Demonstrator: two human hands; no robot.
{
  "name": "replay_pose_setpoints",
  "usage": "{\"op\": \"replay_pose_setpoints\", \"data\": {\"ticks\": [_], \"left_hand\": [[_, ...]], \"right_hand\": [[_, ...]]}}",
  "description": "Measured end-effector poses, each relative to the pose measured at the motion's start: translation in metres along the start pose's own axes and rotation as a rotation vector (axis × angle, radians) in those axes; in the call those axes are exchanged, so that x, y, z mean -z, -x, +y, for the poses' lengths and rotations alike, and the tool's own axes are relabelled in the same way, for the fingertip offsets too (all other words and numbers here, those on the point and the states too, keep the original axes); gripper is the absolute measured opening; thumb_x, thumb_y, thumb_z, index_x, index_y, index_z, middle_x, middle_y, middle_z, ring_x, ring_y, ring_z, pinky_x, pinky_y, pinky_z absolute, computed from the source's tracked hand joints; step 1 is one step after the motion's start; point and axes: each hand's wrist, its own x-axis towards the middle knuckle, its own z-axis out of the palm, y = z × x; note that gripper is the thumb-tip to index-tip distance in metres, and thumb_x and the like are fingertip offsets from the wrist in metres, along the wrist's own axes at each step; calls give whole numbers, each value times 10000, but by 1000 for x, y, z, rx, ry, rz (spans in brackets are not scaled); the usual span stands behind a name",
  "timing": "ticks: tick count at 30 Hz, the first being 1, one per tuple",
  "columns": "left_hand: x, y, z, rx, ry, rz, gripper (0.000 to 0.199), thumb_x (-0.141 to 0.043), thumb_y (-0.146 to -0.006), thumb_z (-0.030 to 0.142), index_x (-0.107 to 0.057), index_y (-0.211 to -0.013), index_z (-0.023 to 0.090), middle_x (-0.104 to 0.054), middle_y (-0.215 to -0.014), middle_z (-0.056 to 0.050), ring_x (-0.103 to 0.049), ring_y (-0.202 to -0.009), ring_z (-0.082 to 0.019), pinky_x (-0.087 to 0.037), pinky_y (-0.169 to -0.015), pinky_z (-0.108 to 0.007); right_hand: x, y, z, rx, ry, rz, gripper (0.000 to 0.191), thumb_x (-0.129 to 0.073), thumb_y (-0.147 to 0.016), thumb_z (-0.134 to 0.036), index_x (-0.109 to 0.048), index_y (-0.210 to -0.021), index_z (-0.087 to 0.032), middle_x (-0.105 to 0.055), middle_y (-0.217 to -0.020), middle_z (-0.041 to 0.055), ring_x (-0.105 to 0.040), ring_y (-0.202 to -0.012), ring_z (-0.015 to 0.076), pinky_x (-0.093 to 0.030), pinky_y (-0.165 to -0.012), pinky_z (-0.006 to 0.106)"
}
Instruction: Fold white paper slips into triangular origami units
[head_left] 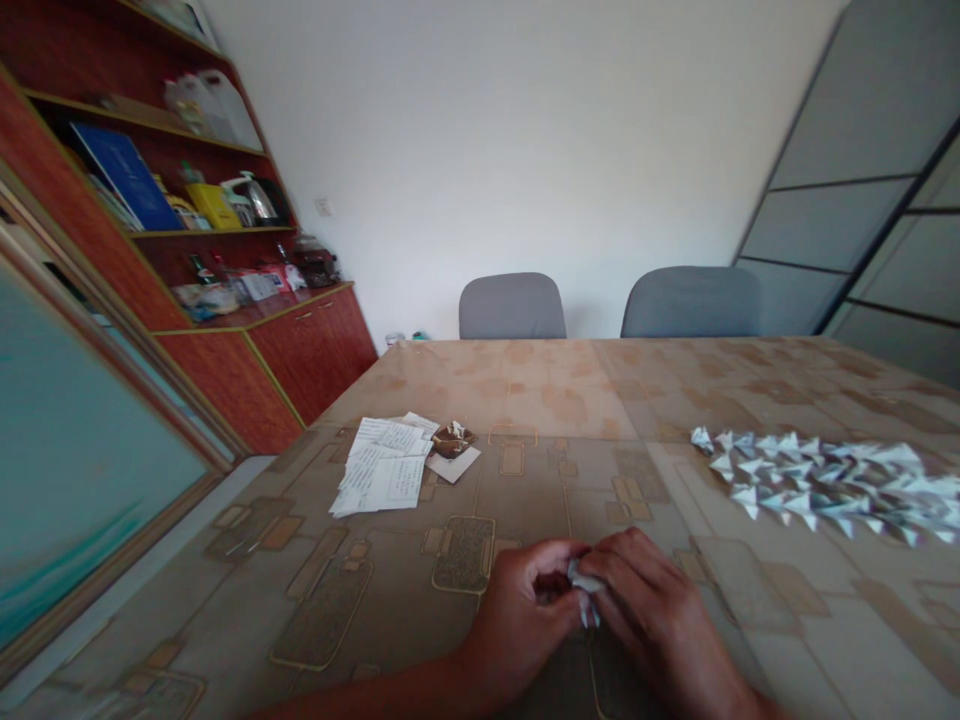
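Observation:
Just above the near part of the table, my left hand (525, 610) and my right hand (656, 610) meet around a small folded piece of paper (583, 580). Both hands are closed, with the fingers pinching the paper from either side. Fingers cover much of it, and only whitish folds with a pointed end show. To the right lie rows of small pointed folded paper pieces (810, 475), white and grey. Off to the left is a loose pile of white paper slips (386, 465) with writing on them.
A patterned cloth covers the table (465, 375). Beside the slips lie a brown and white item (452, 438) and a small white card (456, 465). Two grey chairs (512, 305) stand at the far edge. A reddish wooden shelf unit (270, 350) is at the left.

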Motion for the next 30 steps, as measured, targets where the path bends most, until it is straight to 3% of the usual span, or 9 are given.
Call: {"op": "replay_pose_setpoints", "data": {"ticks": [6,11,17,30], "left_hand": [[3,1,-1,10,24,27,255,-607,-783,139,-615,-1037,123,-687,-877,-79,-641,-785,-186,-494,-694,-276],[0,1,4,-11,57,63,115,-605,-810,208,-528,-864,143,-620,-734,-31,-589,-604,-140,-468,-583,-254],[-2,2,5,-50,-15,105,100,-602,-805,208,-530,-777,145,-580,-685,-15,-575,-613,-136,-446,-571,-232],[-1,-1,0,-24,82,113,247,-662,-820,348,-569,-746,131,-590,-619,-2,-557,-532,-110,-443,-526,-216]], "right_hand": [[-3,1,0,-62,-89,31,107,-476,-951,-182,-571,-938,-230,-623,-843,30,-610,-766,181,-491,-676,277],[-4,3,0,-112,-132,49,120,-464,-933,-142,-550,-917,-225,-609,-817,23,-616,-732,162,-495,-653,250],[-4,2,-1,-109,-127,58,118,-470,-912,-124,-531,-884,-221,-589,-793,14,-607,-712,157,-489,-633,246],[-2,-2,-6,-135,-130,77,104,-479,-911,-160,-547,-854,-214,-605,-763,15,-614,-677,154,-492,-608,242]]}}
